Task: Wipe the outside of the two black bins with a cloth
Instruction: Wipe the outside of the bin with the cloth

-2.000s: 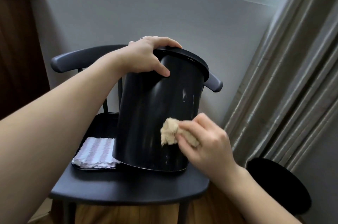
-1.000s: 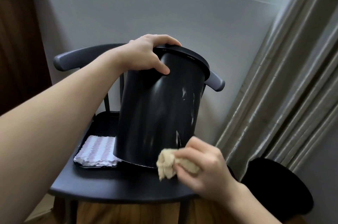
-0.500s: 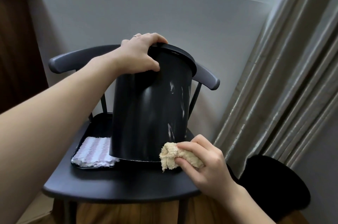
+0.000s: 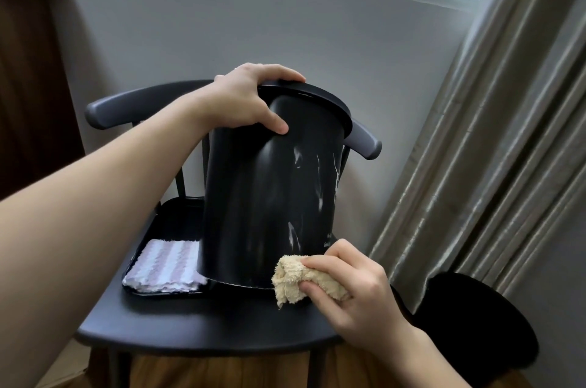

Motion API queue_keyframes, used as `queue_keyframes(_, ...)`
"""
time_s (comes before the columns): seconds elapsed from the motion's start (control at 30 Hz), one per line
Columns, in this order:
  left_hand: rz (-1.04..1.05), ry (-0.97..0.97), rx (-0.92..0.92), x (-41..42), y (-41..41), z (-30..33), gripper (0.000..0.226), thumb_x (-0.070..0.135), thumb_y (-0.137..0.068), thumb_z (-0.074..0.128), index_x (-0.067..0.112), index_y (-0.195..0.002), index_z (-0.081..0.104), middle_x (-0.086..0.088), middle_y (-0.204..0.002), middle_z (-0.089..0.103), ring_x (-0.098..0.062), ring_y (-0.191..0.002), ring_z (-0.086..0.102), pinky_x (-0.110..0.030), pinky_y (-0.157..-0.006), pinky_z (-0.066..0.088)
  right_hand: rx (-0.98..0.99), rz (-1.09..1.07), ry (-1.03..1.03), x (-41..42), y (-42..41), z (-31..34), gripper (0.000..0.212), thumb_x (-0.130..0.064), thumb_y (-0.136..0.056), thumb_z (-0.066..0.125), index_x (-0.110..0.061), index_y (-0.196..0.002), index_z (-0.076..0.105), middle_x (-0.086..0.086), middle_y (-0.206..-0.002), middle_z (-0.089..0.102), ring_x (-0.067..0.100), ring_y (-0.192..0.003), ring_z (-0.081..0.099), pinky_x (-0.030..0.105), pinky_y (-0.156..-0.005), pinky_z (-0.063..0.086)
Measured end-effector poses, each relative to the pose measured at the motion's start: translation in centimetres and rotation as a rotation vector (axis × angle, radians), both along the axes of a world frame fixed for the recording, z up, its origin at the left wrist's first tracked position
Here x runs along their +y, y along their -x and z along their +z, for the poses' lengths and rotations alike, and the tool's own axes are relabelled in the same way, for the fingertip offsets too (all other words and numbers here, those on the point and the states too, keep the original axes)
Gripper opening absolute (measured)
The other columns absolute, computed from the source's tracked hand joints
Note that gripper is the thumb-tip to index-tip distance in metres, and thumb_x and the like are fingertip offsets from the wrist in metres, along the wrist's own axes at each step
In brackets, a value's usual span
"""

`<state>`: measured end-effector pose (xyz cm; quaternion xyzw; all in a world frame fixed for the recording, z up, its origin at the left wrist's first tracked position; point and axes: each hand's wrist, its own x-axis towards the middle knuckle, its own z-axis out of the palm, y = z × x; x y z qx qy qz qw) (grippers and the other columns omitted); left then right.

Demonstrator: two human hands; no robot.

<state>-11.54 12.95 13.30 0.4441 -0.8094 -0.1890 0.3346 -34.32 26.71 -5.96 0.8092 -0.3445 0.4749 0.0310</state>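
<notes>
A tall black bin stands tilted on a dark chair seat, its side streaked with pale smears. My left hand grips the bin's top rim, thumb down on the front wall. My right hand pinches a bunched tan cloth against the bin's lower right edge. A second black bin sits on the floor at the lower right, beside the curtain.
A folded striped white-and-lilac cloth lies in a shallow black tray on the seat's left. The chair's curved backrest runs behind the bin. A grey curtain hangs on the right, a wall and window behind.
My right hand slid the tan cloth down the bin's side from mid-height to its bottom edge. The bin's tilt shifted a little under my left hand.
</notes>
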Motion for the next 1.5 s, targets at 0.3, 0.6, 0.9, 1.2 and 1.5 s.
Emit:
queue_keyframes(0.3, -0.036, 0.006, -0.034, 0.3, 0.3, 0.1, 0.076, 0.043, -0.051, 0.084, 0.075, -0.113, 0.054, 0.019, -0.140, 0.053, -0.026, -0.138, 0.042, -0.047, -0.118, 0.035, -0.034, -0.240, 0.113, -3.3, -1.7, 6.6, 0.017, -0.023, -0.085, 0.074, -0.012, -0.098, 0.074, -0.002, -0.085, 0.057, 0.012, -0.072, 0.056, 0.026, -0.068, 0.050)
queue_keyframes(0.6, -0.074, 0.019, -0.031, 0.2, -0.3, -0.1, 0.075, 0.043, -0.051, 0.084, 0.075, -0.111, 0.054, 0.022, -0.137, 0.055, -0.026, -0.136, 0.045, -0.047, -0.117, 0.036, 0.107, -0.113, 0.109, -2.1, -1.6, 5.7, 0.015, -0.021, -0.083, 0.077, -0.010, -0.093, 0.074, 0.000, -0.081, 0.055, 0.016, -0.065, 0.055, 0.035, -0.058, 0.050)
queue_keyframes(0.9, -0.073, 0.049, -0.103, 1.4, 0.1, 0.3, 0.074, 0.022, -0.075, 0.084, 0.069, -0.123, 0.053, 0.021, -0.133, 0.055, -0.024, -0.133, 0.045, -0.047, -0.116, 0.036, -0.046, -0.378, 0.129, -5.6, -2.3, 12.7, 0.016, -0.026, -0.089, 0.072, -0.015, -0.100, 0.073, 0.003, -0.089, 0.059, 0.020, -0.079, 0.059, 0.038, -0.072, 0.050)
queue_keyframes(1.2, -0.117, 0.026, -0.111, 1.6, 0.1, 0.6, 0.076, 0.034, -0.058, 0.076, 0.064, -0.126, 0.055, 0.020, -0.136, 0.057, -0.022, -0.133, 0.049, -0.046, -0.117, 0.036, -0.075, -0.453, 0.140, -7.3, -1.5, 14.8, 0.017, -0.032, -0.092, 0.067, -0.022, -0.103, 0.073, 0.000, -0.089, 0.058, 0.017, -0.081, 0.057, 0.028, -0.071, 0.040)
queue_keyframes(1.5, -0.103, -0.004, -0.091, 1.3, -0.2, 0.5, 0.076, 0.034, -0.058, 0.077, 0.068, -0.122, 0.055, 0.020, -0.134, 0.059, -0.023, -0.132, 0.050, -0.048, -0.116, 0.038, -0.013, -0.319, 0.098, -5.6, -1.4, 12.1, 0.014, -0.027, -0.089, 0.070, -0.019, -0.099, 0.074, -0.001, -0.086, 0.058, 0.017, -0.076, 0.058, 0.038, -0.070, 0.051)
